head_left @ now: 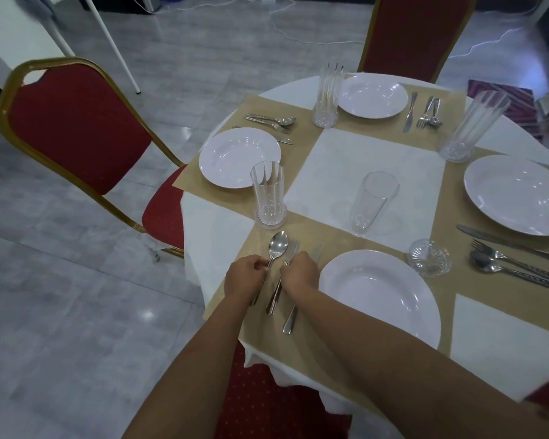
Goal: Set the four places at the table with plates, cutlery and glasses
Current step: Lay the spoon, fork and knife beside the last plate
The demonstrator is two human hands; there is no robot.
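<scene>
Here, both hands work at the cutlery on the left side of the nearest white plate, on a tan placemat at the near edge of the tabletop. The left hand pinches the handle of a spoon, whose bowl points away from the person. The right hand is curled just beside it, fingertips closed on the neck of a fork. A knife runs under that hand, next to the plate rim. The three pieces lie roughly parallel and close together. A tall clear glass stands upright beyond the spoon, and a second glass stands on the white cloth near the middle. A small cut-glass piece sits to the right of the near plate; whether it is a glass or a coaster is unclear. The left plate, far plate and right plate each have cutlery beside them. A red chair stands at the left place.
</scene>
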